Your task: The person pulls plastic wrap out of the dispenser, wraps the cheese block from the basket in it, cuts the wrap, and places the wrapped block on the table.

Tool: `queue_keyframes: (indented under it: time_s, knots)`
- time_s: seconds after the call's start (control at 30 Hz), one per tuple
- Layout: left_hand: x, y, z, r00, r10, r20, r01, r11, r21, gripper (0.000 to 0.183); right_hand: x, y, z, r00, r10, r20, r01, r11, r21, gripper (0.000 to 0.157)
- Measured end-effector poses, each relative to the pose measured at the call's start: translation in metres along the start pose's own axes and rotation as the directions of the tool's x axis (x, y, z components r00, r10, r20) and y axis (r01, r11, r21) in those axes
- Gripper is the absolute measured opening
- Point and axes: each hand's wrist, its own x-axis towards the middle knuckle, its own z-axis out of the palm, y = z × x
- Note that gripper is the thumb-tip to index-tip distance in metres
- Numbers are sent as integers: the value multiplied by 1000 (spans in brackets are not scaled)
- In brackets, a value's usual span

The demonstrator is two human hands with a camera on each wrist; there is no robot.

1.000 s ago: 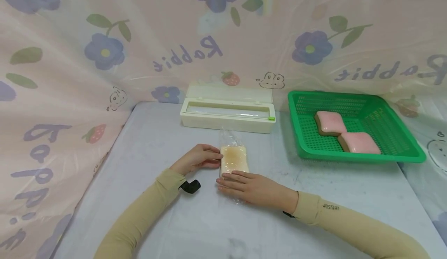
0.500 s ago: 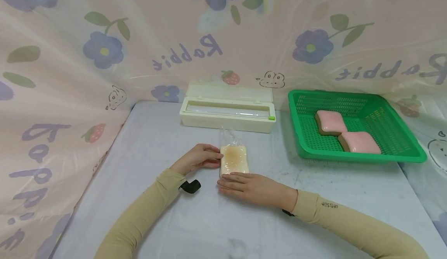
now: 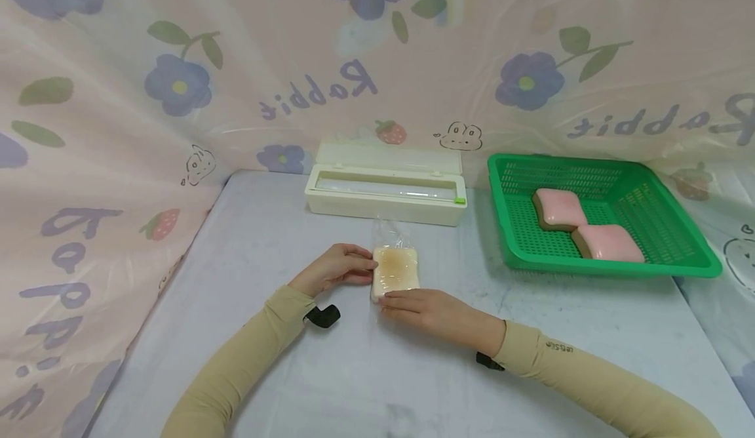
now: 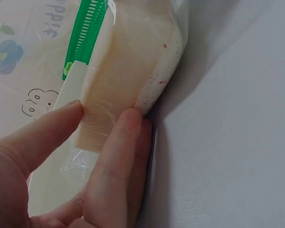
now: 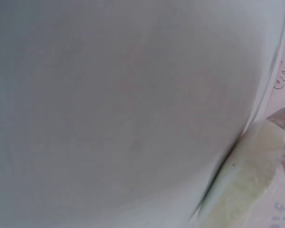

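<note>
A thick slice of bread point(image 3: 396, 269) with a browned top lies on the table, wrapped in clear plastic film point(image 3: 390, 231) that sticks out past its far edge. My left hand point(image 3: 337, 269) pinches the slice's left side; in the left wrist view the thumb point(image 4: 61, 121) is on one edge and the fingertips point(image 4: 128, 123) are on the other. My right hand point(image 3: 439, 315) lies across the near edge with its fingers fairly straight, touching the film there; its thumb is hidden. The right wrist view shows only a corner of the wrapped slice point(image 5: 247, 175) at the right.
Behind the slice stands a white cling film dispenser point(image 3: 386, 207) with its lid raised and a green cutter tab point(image 3: 459, 200). At the back right, a green basket point(image 3: 501, 228) holds two pink-topped bread slices point(image 3: 560, 207). A printed curtain point(image 3: 236, 64) hangs behind the table.
My right hand has shifted slightly right along the near edge, and its fingers have tipped down over the film there. The left hand and the slice stay in place.
</note>
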Motion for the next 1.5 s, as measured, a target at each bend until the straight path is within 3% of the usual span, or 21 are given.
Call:
queue_keyframes:
  time_s: [0.17, 0.23, 0.3, 0.37, 0.5, 0.7, 0.77, 0.83, 0.9, 0.93, 1.07, 1.13, 1.27, 1.4, 1.5]
  knots:
    - [-1, 1, 0, 1000, 8, -1, -8, 1000, 0, 37, 2, 3, 1, 982, 157, -106, -135, 973, 190, 29]
    - [-2, 1, 0, 1000, 16, 4, -16, 1000, -3, 37, 4, 3, 1, 961, 252, -114, -213, 937, 276, 33]
    - [-3, 2, 0, 1000, 23, 11, -23, 1000, -12, 37, 7, 4, 0, 929, 357, -101, -296, 878, 377, 35]
    - [-4, 1, 1, 999, 31, 19, -31, 999, -17, 37, 10, 5, -2, 883, 464, -72, -378, 794, 475, 28]
    - [-5, 2, 2, 999, 37, 24, -36, 999, -27, 38, 15, 11, -4, 771, 637, 15, -488, 575, 656, 17]
    - [-3, 1, 3, 1000, 27, 5, -27, 999, -39, 39, 18, 23, -3, 630, 748, 207, -560, 253, 789, 13]
    - [-3, 0, 3, 1000, 27, 4, -26, 999, -35, 39, 18, 26, -1, 581, 773, 254, -582, 177, 794, 10]
    - [-2, 0, 2, 999, 31, 8, -31, 999, -32, 39, 19, 28, 0, 544, 795, 270, -595, 139, 791, 8]
    - [-2, 0, 2, 999, 30, 12, -30, 999, -34, 39, 19, 28, 0, 521, 817, 248, -610, 153, 778, 6]
    - [-2, -1, 1, 999, 31, 14, -31, 999, -34, 39, 20, 28, 0, 518, 826, 225, -616, 178, 767, 6]
    - [-2, -1, 0, 999, 35, 19, -34, 998, -49, 39, 25, 27, -2, 520, 846, 116, -632, 290, 718, 8]
    - [-2, -1, 0, 999, 38, 22, -37, 998, -56, 39, 26, 28, -2, 529, 844, 84, -632, 326, 703, 9]
    - [-2, -1, 1, 998, 51, 28, -49, 997, -61, 38, 27, 32, -1, 543, 836, 73, -638, 355, 683, 10]
    - [-2, -1, 1, 998, 55, 30, -53, 997, -61, 38, 25, 36, 2, 537, 840, 76, -656, 360, 663, 14]
    - [-2, -2, 2, 998, 54, 25, -53, 996, -65, 38, 23, 38, 5, 531, 845, 59, -676, 381, 631, 19]
